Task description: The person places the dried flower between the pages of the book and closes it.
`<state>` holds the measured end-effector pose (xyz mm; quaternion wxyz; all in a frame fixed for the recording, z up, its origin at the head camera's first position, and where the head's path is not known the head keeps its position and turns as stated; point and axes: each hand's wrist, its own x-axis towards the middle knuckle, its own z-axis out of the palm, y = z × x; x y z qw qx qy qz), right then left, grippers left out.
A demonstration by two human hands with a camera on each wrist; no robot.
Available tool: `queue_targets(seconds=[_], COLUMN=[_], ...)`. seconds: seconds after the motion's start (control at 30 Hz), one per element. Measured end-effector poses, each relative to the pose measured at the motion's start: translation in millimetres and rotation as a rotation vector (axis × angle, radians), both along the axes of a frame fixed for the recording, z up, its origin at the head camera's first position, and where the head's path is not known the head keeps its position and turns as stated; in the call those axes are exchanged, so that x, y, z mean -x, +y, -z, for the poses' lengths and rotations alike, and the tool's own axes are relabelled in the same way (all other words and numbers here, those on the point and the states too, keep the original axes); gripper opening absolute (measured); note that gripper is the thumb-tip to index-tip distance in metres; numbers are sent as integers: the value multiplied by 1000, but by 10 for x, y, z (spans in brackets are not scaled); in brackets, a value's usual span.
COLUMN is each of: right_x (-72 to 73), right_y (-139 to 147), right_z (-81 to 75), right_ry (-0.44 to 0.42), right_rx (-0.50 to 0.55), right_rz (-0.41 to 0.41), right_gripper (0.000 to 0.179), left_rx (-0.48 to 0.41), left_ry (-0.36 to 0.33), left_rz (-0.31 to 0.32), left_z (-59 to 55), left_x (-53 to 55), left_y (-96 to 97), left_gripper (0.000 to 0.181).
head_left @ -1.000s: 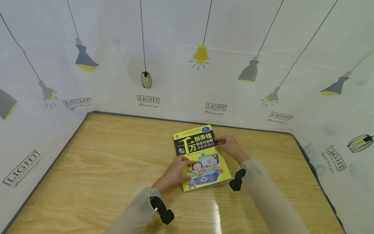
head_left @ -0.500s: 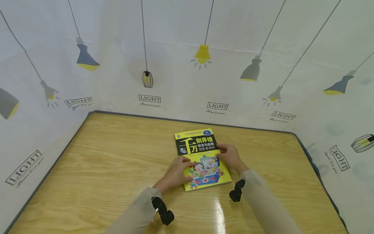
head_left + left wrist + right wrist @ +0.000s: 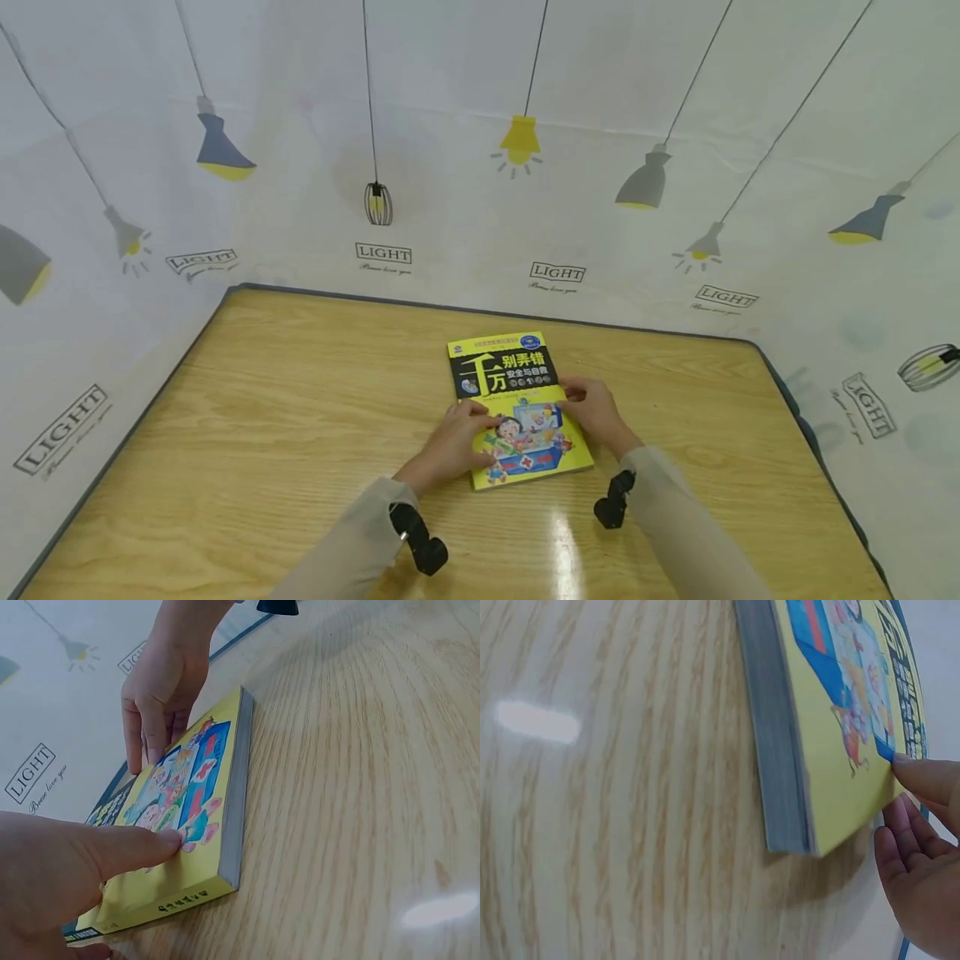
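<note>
A thick paperback book point(image 3: 525, 392) lies on the wooden table, its yellow and black cover facing up with cartoon figures and a blue first-aid box. My left hand point(image 3: 450, 442) grips it at the spine side: the thumb point(image 3: 154, 847) lies on the cover, and a fingertip shows low beside the spine. On the opposite side my right hand point(image 3: 596, 412) pinches the page edge, thumb point(image 3: 922, 776) on the cover and the other fingers curled against the edge. In the right wrist view the near corner of the book point(image 3: 840, 802) casts a shadow on the table.
The wooden table point(image 3: 300, 375) has a dark edge. White cloth walls point(image 3: 442, 125) printed with hanging lamps and "LIGHT" labels stand round its back and sides. Each wrist carries a black camera mount point(image 3: 420, 542). A bright reflection sits near the table's front.
My right hand has slid toward me along the book's right edge. The book's far edge appears slightly lower in the head view. My left hand has stayed at the spine side.
</note>
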<state>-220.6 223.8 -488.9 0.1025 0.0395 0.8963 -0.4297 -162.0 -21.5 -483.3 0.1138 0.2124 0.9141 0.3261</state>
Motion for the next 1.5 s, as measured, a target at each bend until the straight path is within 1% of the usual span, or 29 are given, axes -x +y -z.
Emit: queue_targets(seconds=[0.17, 0.23, 0.33, 0.4, 0.6, 0.67, 0.77, 0.87, 0.93, 1.03, 1.13, 1.2, 1.27, 1.37, 1.43, 1.5], right_x=[-19, -24, -26, -26, -42, -44, -50, -61, -69, -71, -50, -31, -17, -8, -1, 1], right_y=[56, 76, 96, 107, 143, 167, 225, 328, 420, 584, 747, 845, 927, 1026, 1086, 1147], right_z=[-92, -139, -220, -281, -462, -504, -558, -606, -637, -688, -762, -823, -892, -987, -1029, -1059], right_ry=[-38, -37, -11, 15, 67, 81, 107, 135, 163, 207, 233, 246, 257, 300, 328, 346], right_rx=[-43, -54, -39, -28, 12, 33, 46, 8, -54, -149, -253, -350, -456, -600, -662, -695], right_rz=[-35, -52, -77, -95, -132, -139, -163, -184, -200, -225, -244, -246, -253, -257, -254, -241], right_gripper=[38, 37, 37, 37, 37, 36, 36, 38, 40, 44, 53, 58, 64, 69, 73, 76], left_rx=[-5, -16, -33, -39, -86, -102, -108, -78, -46, -5, 43, 76, 107, 166, 204, 241], left_ry=[-26, -37, -48, -43, -20, -24, -34, -26, 6, 55, 107, 128, 132, 125, 118, 110], left_rz=[-19, -29, -40, -39, -39, -52, -88, -136, -151, -167, -182, -206, -235, -277, -301, -317], left_z=[-50, -67, -96, -105, -175, -212, -241, -257, -275, -331, -389, -419, -446, -460, -446, -435], left_x=[-6, -7, -3, 12, 87, 118, 188, 286, 351, 434, 505, 545, 574, 604, 610, 600], left_y=[-3, -8, -13, -15, -65, -106, -202, -357, -503, -771, -1060, -1248, -1427, -1687, -1842, -1975], left_gripper=[59, 59, 59, 57, 46, 43, 43, 44, 47, 52, 57, 59, 64, 73, 81, 88])
